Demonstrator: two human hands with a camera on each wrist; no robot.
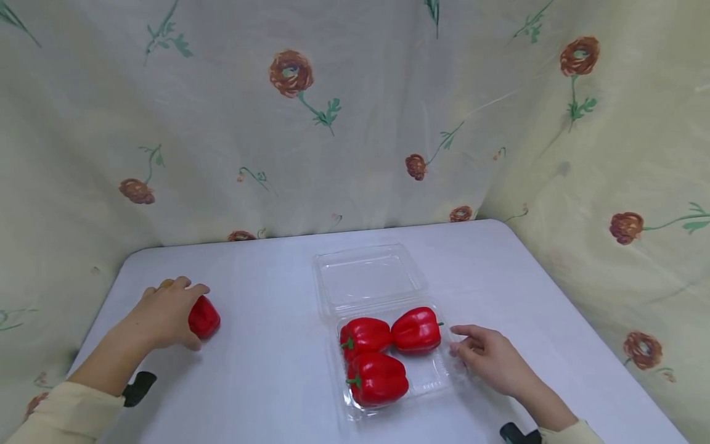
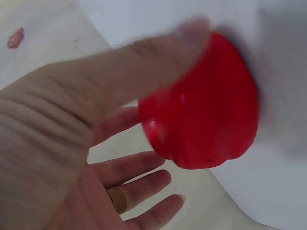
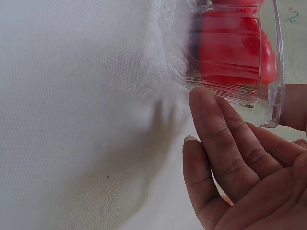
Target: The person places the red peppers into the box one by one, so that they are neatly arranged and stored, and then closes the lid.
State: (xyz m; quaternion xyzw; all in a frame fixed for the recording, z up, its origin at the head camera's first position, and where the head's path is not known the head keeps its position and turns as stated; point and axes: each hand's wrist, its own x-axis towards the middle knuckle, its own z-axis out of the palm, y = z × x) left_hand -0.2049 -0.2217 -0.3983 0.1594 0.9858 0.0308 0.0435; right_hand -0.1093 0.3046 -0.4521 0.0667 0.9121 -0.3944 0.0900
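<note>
My left hand point(image 1: 166, 314) holds a red bell pepper point(image 1: 204, 318) at the left side of the table. In the left wrist view the thumb lies across this pepper point(image 2: 211, 110), with a finger behind it and the other fingers extended. A clear plastic clamshell box point(image 1: 426, 373) stands right of the middle, its lid point(image 1: 370, 277) folded open toward the back. Inside its tray lie three red bell peppers with green stems, one at the front left point(image 1: 379, 379). My right hand point(image 1: 493, 361) touches the box's right side, the fingers in the right wrist view nearly straight against the ribbed wall point(image 3: 225, 93).
A white-covered table point(image 1: 266, 345) carries everything. Behind it and to the right hangs a pale flowered cloth point(image 1: 366, 123). Dark straps point(image 1: 138, 388) are on both wrists, below light sleeves.
</note>
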